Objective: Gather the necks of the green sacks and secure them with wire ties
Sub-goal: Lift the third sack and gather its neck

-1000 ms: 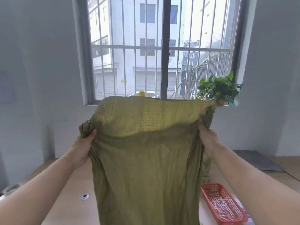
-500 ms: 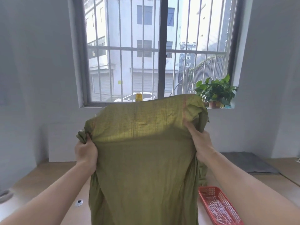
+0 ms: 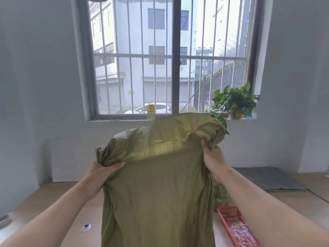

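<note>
Green sack (image 3: 156,193) neck has bunched tighter; its length hangs vertically, mouth upward.

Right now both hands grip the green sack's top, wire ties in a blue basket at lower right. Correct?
Not quite. The head view shows the basket holding the wire ties is red, not blue. The rest stands: left hand and right hand both grip the green sack near its top.
</note>
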Motion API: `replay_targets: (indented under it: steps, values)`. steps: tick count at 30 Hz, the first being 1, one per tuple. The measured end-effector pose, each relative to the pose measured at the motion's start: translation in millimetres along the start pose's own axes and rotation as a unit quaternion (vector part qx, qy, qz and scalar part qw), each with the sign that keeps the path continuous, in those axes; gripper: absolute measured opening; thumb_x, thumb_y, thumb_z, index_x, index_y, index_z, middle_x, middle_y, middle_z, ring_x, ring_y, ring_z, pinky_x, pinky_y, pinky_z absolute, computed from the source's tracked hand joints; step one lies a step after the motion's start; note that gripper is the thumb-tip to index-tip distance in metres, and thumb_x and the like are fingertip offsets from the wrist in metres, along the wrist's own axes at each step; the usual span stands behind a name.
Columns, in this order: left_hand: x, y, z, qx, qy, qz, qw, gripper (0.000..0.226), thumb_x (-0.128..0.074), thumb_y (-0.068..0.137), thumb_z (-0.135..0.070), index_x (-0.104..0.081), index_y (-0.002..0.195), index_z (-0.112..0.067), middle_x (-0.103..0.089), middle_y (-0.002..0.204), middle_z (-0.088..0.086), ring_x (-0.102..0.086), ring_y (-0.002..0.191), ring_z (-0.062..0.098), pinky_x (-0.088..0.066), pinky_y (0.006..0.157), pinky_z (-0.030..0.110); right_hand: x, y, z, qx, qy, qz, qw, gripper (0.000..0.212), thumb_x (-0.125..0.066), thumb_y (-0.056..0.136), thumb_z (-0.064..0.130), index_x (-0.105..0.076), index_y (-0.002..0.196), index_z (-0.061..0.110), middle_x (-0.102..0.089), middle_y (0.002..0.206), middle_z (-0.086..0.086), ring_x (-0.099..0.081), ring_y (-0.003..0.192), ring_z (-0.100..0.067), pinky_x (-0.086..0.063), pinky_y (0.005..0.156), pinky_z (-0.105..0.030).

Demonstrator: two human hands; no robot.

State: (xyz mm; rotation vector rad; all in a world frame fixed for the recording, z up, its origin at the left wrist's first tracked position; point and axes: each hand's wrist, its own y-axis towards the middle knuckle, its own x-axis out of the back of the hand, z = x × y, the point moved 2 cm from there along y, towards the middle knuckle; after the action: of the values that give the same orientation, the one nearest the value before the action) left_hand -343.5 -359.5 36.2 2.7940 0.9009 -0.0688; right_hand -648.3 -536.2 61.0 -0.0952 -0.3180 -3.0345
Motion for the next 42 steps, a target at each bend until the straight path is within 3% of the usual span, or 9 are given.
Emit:
replay_targets:
  steps: [5,12,15,19,23,28,34,38,42]
  values:
    - [-3.0,5.0,3.2,0.016,-0.076,-0.013,0.997,0.017,-0.07,0.095,-0.016,-0.07,0.111,-0.011,-0.079,0.105,0.007,-0.075,0.096,0.02,-0.054,0.094,0.037,-11.2,-0.4,0.1,-0.002,0.021,-0.006,1.0,0.038,-0.049,0.106,0.044,-0.066,0.125,0.015,-0.072,0.112,-0.002,-0.066,0.108,-0.027,-0.052,0.105,-0.047]
    - [-14.8,6.6,2.1,-0.024,-0.069,-0.031,0.997,0.034,-0.061,0.102,-0.028,-0.061,0.134,-0.019,-0.071,0.118,-0.006,-0.065,0.112,0.014,-0.045,0.111,0.044,-20.3,-6.3,8.7,-0.014,0.076,0.012,0.997,0.029,-0.058,0.104,0.039,-0.068,0.12,0.017,-0.072,0.114,-0.003,-0.066,0.109,-0.025,-0.053,0.105,-0.046]
    - [-23.2,5.8,3.5,-0.034,-0.061,-0.046,0.996,0.016,-0.06,0.103,-0.03,-0.067,0.118,-0.026,-0.072,0.115,-0.006,-0.066,0.113,0.016,-0.049,0.106,0.041,-21.2,-12.9,11.2,-0.021,0.107,0.042,0.993,0.046,-0.078,0.088,0.048,-0.067,0.121,0.018,-0.073,0.113,0.0,-0.068,0.105,-0.019,-0.056,0.098,-0.039]
    - [-34.7,0.4,2.3,-0.014,-0.094,-0.027,0.995,0.025,-0.066,0.097,-0.04,-0.067,0.117,-0.026,-0.074,0.114,-0.004,-0.069,0.107,0.015,-0.052,0.088,0.031,-22.7,-16.8,11.2,0.0,0.069,0.088,0.994,0.059,-0.098,0.065,0.03,-0.062,0.11,0.021,-0.072,0.103,0.006,-0.069,0.094,-0.012,-0.059,0.081,-0.029]
    - [-36.9,-2.8,2.9,-0.006,-0.057,0.036,0.998,0.045,-0.083,0.079,-0.029,-0.07,0.12,-0.014,-0.079,0.111,0.003,-0.075,0.103,0.018,-0.055,0.097,0.036,-22.1,-12.9,6.2,0.002,0.051,0.065,0.997,0.06,-0.095,0.072,0.034,-0.065,0.121,0.015,-0.074,0.112,0.0,-0.07,0.104,-0.021,-0.058,0.097,-0.041]
    - [-42.2,-0.2,9.4,0.035,-0.066,-0.001,0.997,0.043,-0.082,0.084,-0.008,-0.066,0.123,-0.015,-0.075,0.116,0.008,-0.07,0.109,0.025,-0.053,0.099,0.042,-24.3,-12.9,1.3,0.0,0.033,0.066,0.997,0.039,-0.066,0.099,0.038,-0.063,0.132,0.017,-0.072,0.117,0.002,-0.067,0.11,-0.02,-0.054,0.102,-0.041]
    - [-54.5,-10.8,4.9,0.017,-0.133,0.019,0.991,0.031,-0.069,0.097,-0.022,-0.059,0.126,-0.022,-0.069,0.12,0.001,-0.065,0.11,0.017,-0.048,0.097,0.036,-34.0,-15.8,1.3,0.0,0.032,0.069,0.997,0.018,-0.051,0.106,0.033,-0.052,0.124,0.03,-0.064,0.12,0.002,-0.058,0.122,-0.026,-0.045,0.112,-0.048]
    - [-59.0,-17.4,2.7,-0.012,-0.094,0.018,0.995,0.025,-0.062,0.101,-0.034,-0.058,0.125,-0.029,-0.068,0.119,-0.006,-0.065,0.107,0.012,-0.05,0.092,0.031,-40.6,-14.2,-1.3,-0.029,0.066,0.059,0.996,0.033,-0.055,0.103,0.033,-0.05,0.136,0.026,-0.059,0.137,-0.005,-0.055,0.129,-0.029,-0.043,0.115,-0.052]
    - [-58.6,-17.3,2.3,-0.014,-0.069,-0.009,0.997,0.043,-0.063,0.101,-0.038,-0.058,0.139,-0.021,-0.069,0.125,-0.001,-0.066,0.114,0.018,-0.051,0.097,0.036,-43.5,-23.4,3.9,-0.059,0.144,0.107,0.982,0.064,-0.077,0.089,0.05,-0.047,0.138,0.021,-0.065,0.128,-0.001,-0.064,0.117,-0.023,-0.051,0.107,-0.046]
